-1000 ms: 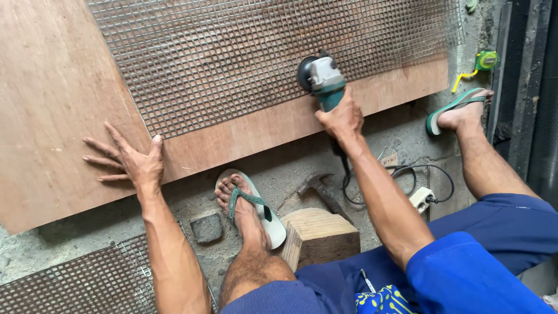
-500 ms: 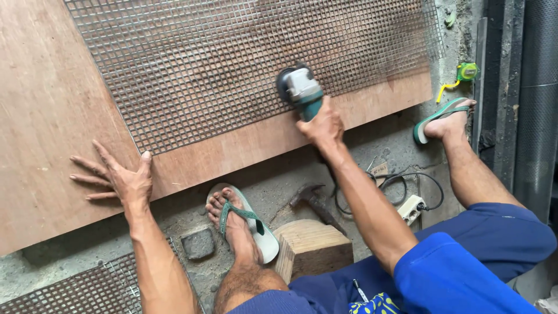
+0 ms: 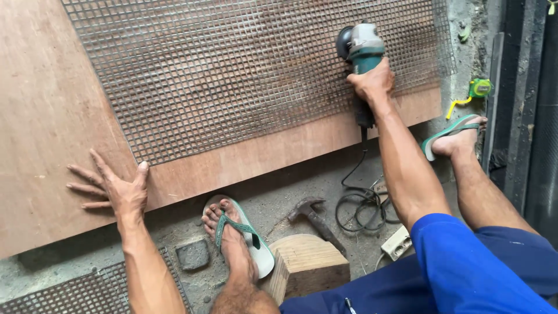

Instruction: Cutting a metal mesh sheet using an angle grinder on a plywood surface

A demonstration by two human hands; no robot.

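A brown plywood board (image 3: 52,116) lies on the concrete floor with a sheet of rusty wire mesh (image 3: 244,70) on top of it. My left hand (image 3: 113,187) is pressed flat on the board's near edge, fingers spread. My right hand (image 3: 372,84) grips the body of a green and grey angle grinder (image 3: 359,45), which rests on the mesh near its right side. The grinder's black cord (image 3: 360,197) runs down to a coil on the floor.
A hammer (image 3: 314,218) lies by a wooden block (image 3: 308,264). A white power socket (image 3: 398,243) sits beside the cord coil. A green tape measure (image 3: 479,88) is at the right by a dark frame. Another mesh piece (image 3: 75,293) lies at bottom left.
My right hand has carried the grinder further up onto the mesh. My left hand has stayed flat on the board's edge. The camera view has shifted.
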